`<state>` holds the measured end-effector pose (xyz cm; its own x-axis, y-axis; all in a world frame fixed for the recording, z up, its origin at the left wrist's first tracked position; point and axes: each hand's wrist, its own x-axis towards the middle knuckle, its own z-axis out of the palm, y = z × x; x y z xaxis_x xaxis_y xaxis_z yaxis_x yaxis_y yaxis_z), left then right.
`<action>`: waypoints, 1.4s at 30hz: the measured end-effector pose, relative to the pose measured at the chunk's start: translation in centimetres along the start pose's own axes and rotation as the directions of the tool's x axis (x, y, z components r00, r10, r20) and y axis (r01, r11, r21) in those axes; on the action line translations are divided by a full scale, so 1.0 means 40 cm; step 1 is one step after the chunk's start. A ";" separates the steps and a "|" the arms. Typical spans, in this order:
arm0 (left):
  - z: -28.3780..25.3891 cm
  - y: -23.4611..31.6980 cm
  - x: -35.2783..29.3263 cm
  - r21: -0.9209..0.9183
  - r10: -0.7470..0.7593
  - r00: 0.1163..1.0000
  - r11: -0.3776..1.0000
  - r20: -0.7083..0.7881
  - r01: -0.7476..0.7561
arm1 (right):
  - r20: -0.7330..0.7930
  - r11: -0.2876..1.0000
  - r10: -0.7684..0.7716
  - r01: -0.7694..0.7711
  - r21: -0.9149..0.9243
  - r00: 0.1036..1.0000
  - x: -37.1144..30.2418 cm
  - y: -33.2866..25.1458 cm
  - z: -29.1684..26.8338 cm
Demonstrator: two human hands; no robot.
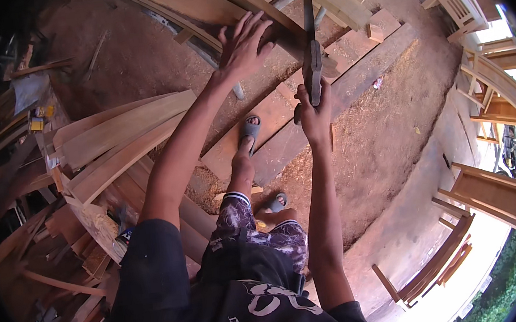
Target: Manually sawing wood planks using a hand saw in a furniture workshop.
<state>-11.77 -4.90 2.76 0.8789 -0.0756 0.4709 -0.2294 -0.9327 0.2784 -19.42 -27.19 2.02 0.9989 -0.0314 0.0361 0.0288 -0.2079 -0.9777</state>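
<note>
My right hand [315,111] is wrapped round the handle of a handsaw [313,62]. Its narrow dark blade, seen nearly edge-on, points away toward the top of the head view. Beside the blade on its left lies the end of a long wooden board [199,5]. My left hand [245,49] lies over that board near its end, fingers spread, gripping nothing. Where the blade meets the wood, if it does, I cannot make out.
Thick planks [350,84] lie across the sawdust-strewn dirt floor, and one of my sandalled feet [251,129] stands on them. Stacked boards [122,137] fill the left side. Wooden furniture frames [491,191] stand along the right. A small wood block [375,33] sits on a plank.
</note>
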 end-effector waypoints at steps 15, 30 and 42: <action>-0.613 0.254 -0.102 -0.010 0.266 0.936 0.963 0.230 -0.271 | 0.218 0.937 0.121 -0.184 0.297 0.968 -0.066 -0.080 -0.034; -0.506 0.141 -0.283 -0.742 -0.125 0.843 0.420 0.523 0.522 | 0.112 0.956 0.250 -0.264 0.132 0.962 -0.010 -0.105 0.027; -0.336 0.140 -0.467 -0.466 -0.284 0.372 -0.468 0.884 0.751 | 0.135 0.944 0.296 -0.311 0.105 0.945 -0.003 -0.119 -0.020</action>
<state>-35.07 -3.98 6.78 0.7616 -0.0750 -0.6437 0.5722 0.5442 0.6136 -19.71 -26.98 6.86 0.9581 0.0407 -0.2836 -0.2795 -0.0835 -0.9565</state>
